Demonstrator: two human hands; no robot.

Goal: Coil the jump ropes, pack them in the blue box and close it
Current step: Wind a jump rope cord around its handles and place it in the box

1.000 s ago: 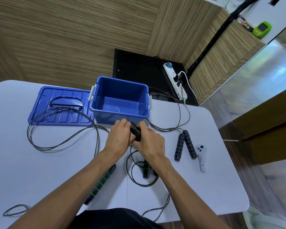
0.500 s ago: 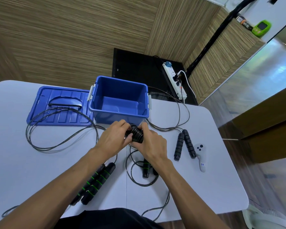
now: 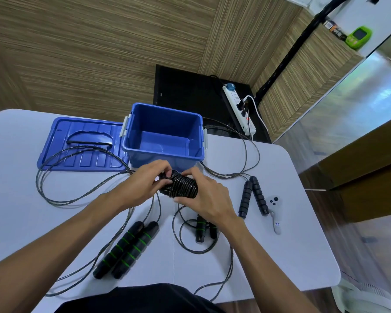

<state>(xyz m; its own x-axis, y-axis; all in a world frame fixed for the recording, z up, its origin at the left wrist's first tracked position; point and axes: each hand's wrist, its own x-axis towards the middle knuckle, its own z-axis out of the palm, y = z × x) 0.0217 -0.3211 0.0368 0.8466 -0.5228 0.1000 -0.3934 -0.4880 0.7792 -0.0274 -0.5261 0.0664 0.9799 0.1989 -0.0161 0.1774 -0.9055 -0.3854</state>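
Observation:
A black jump rope wound tightly round its handles forms a coiled bundle (image 3: 182,185) just in front of the open blue box (image 3: 165,134). My left hand (image 3: 148,180) pinches the bundle's left end and my right hand (image 3: 207,197) grips its right side. The blue lid (image 3: 81,143) lies flat to the left of the box. Loose on the table are a pair of green-striped handles (image 3: 128,249), another green-marked pair (image 3: 202,229) partly under my right wrist, and a plain black pair (image 3: 253,197), each with slack rope (image 3: 54,175).
A white controller (image 3: 275,213) lies at the table's right side. Rope loops trail over the lid, behind the box and off the near table edge. Beyond the table a power strip (image 3: 238,109) sits on a black mat on the floor.
The bundle has turned in my hands and shows more wound rope. The green-striped handles, one second ago half under my left arm, now lie side by side in plain view.

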